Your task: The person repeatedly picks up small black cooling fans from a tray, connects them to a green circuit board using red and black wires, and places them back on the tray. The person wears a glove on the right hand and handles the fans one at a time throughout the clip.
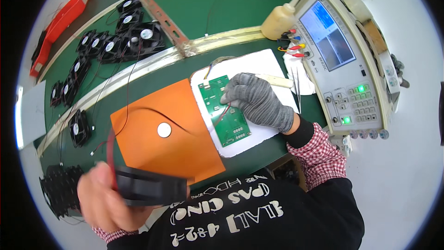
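Observation:
My left hand [108,199] is bare and smeared by motion; it grips a black cooling fan [148,186] above the near edge of the orange mat [185,106]. On a white pad [254,136] lies a green circuit board [233,127] with small parts and a white socket at its far end. My right hand [259,99], in a grey knit glove, rests over the board's right side with fingertips pinched together. A thin red and dark cable [224,115] runs from those fingertips toward the mat; its end is hidden. A white round disc [164,130] sits on the mat.
Several black fans [111,48] with trailing wires line the left and far bench. A tester with a screen [328,37] stands right, beside a squeeze bottle [280,21], clip leads [296,48] and tweezers [297,85]. A metal rail [164,21] crosses behind. A red bin [60,30] stands far left.

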Motion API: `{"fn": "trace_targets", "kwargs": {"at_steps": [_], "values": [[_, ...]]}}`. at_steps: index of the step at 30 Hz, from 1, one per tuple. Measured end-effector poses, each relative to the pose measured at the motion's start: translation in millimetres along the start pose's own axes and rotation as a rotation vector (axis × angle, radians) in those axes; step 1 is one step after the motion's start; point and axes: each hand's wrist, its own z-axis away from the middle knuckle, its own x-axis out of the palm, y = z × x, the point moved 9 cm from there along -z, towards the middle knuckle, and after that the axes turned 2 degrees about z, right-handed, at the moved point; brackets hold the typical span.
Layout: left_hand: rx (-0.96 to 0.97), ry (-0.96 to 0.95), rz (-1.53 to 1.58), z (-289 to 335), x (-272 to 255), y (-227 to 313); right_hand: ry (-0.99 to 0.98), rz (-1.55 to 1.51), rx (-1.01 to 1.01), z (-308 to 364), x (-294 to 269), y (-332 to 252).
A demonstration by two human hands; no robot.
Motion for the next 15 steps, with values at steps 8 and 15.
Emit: {"fn": "trace_targets", "kwargs": {"at_steps": [8, 15], "values": [[0.007, 0.038, 0.286, -85, 129, -60, -0.008, 0.058, 0.004, 2, -5, 0], [-0.386, -0.567, 0.135, -18, 221, -182, 0.290, -0.435, 0.197, 4, -20, 22]]}}
